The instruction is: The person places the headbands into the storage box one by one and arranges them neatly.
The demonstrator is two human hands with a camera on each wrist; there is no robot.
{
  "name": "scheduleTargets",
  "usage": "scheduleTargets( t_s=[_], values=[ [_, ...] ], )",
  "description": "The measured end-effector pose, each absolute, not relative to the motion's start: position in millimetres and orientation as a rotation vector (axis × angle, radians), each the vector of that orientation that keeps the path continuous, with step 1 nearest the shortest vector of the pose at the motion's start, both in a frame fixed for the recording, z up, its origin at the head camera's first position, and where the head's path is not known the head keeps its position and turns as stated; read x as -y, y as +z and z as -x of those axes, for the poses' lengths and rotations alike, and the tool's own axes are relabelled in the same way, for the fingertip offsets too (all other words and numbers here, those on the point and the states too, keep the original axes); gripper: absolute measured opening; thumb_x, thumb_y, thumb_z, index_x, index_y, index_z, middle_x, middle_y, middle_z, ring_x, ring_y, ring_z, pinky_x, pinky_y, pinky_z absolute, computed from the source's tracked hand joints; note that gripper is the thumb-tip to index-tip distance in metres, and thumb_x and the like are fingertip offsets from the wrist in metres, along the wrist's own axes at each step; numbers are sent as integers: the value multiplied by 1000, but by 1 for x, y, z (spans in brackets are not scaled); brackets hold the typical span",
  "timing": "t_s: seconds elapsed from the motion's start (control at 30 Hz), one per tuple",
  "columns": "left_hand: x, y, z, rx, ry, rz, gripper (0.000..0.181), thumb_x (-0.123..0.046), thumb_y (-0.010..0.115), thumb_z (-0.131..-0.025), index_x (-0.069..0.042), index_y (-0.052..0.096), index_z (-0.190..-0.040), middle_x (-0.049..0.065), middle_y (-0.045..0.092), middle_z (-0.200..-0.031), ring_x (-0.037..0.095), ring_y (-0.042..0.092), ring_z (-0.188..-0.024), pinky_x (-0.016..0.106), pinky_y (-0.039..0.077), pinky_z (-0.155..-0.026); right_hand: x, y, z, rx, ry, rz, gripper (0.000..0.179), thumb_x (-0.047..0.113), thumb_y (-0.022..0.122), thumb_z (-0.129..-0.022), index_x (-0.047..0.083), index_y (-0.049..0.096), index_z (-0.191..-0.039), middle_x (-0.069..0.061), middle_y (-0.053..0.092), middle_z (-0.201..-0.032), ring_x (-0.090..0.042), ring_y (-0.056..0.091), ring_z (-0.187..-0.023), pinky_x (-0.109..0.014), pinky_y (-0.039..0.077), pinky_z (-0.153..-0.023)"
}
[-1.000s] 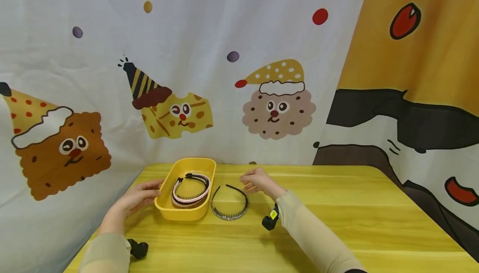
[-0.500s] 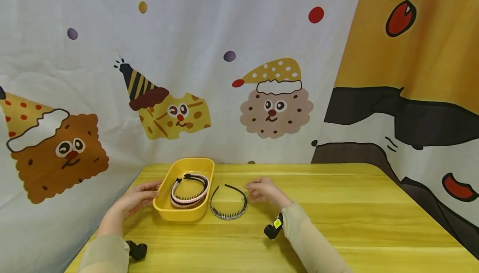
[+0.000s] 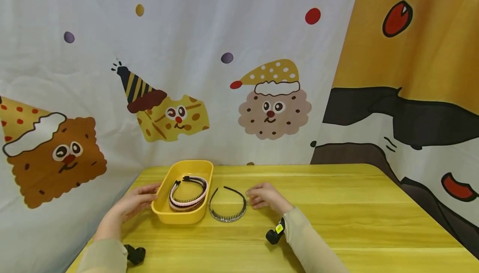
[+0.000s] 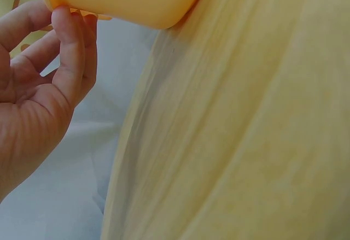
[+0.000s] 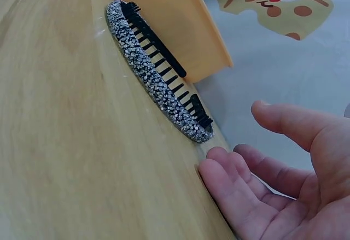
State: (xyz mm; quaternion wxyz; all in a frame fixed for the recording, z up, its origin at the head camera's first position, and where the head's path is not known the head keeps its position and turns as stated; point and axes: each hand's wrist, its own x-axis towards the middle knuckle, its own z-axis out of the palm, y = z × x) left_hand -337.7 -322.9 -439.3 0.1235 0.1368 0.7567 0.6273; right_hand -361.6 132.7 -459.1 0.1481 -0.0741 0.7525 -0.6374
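Observation:
My left hand (image 3: 134, 201) touches the left side of a yellow plastic basket (image 3: 181, 218) with its fingertips. In the left wrist view those fingertips (image 4: 65, 18) meet the basket wall just under its rim. Inside the basket lie several headbands, a pink one (image 3: 187, 202) on top. Right of the basket, a black toothed headband with a silver glittery band (image 3: 228, 219) lies on the table. My right hand (image 3: 267, 198) is just right of that headband, holding nothing. The right wrist view shows its thumb apart from loosely bent fingers, close to the headband's end (image 5: 202, 133).
The yellow wood-grain table (image 3: 337, 214) runs up to a white curtain (image 3: 187, 35) printed with cartoon snacks. A black wrist camera (image 3: 275, 235) hangs from the right wrist, and another camera (image 3: 135, 255) from the left.
My right hand has come down from above the headband's far right side to beside it, nearer the table. The left hand, basket and headbands stay put, while the view shifts slightly.

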Motion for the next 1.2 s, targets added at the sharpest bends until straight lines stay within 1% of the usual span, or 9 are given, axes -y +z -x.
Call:
scheduleTargets(
  t_s=[0.17, 0.4, 0.5, 0.63, 0.87, 1.1, 1.2],
  values=[
    [324, -442, 339, -2222, 1815, -405, 64, -11, 53, -100, 12, 18, -149, 27, 42, -141, 13, 61, -106, 29, 52, -86, -129, -462, 363, -2173, -1816, 202, 40, 14, 66, -91, -13, 58, -119, -19, 66, -92, -23, 67, -73, -39, 57, -69],
    [326, -443, 339, -2241, 1819, -363, 64, -12, 55, -100, 11, 21, -149, 20, 47, -138, 12, 62, -104, 29, 52, -85, -117, -459, 357, -2278, -1742, 198, 43, 12, 71, -87, -14, 58, -119, -17, 67, -83, -22, 66, -67, -38, 58, -64],
    [325, -441, 337, -2246, 1806, -380, 65, -13, 54, -100, 11, 19, -149, 26, 43, -141, 11, 61, -104, 30, 52, -85, -114, -457, 353, -2314, -1696, 220, 42, 11, 72, -87, -14, 59, -118, -17, 66, -83, -24, 66, -67, -38, 58, -62],
    [323, -439, 336, -2232, 1813, -388, 66, -13, 54, -100, 12, 17, -149, 32, 37, -143, 12, 61, -104, 30, 52, -86, -112, -456, 350, -2342, -1643, 238, 41, 11, 73, -85, -13, 61, -116, -16, 65, -82, -25, 65, -66, -38, 57, -60],
    [325, -438, 337, -2229, 1825, -359, 66, -12, 55, -99, 11, 19, -149, 26, 42, -140, 12, 62, -103, 29, 52, -85, -112, -456, 349, -2445, -1583, 239, 41, 14, 76, -83, -10, 63, -114, -15, 64, -76, -21, 62, -56, -37, 56, -54],
    [322, -437, 339, -2226, 1819, -365, 65, -11, 55, -99, 11, 20, -149, 32, 37, -143, 11, 61, -104, 29, 52, -86, -109, -459, 349, -2520, -1531, 215, 36, 19, 81, -79, -5, 66, -102, -11, 65, -78, -17, 58, -50, -35, 55, -50],
    [320, -436, 337, -2226, 1819, -376, 65, -11, 54, -99, 12, 19, -149, 34, 35, -143, 13, 61, -104, 29, 52, -85, -107, -460, 348, -2556, -1501, 197, 34, 20, 82, -78, -2, 66, -97, -12, 64, -74, -17, 57, -49, -34, 55, -48]
  ],
)
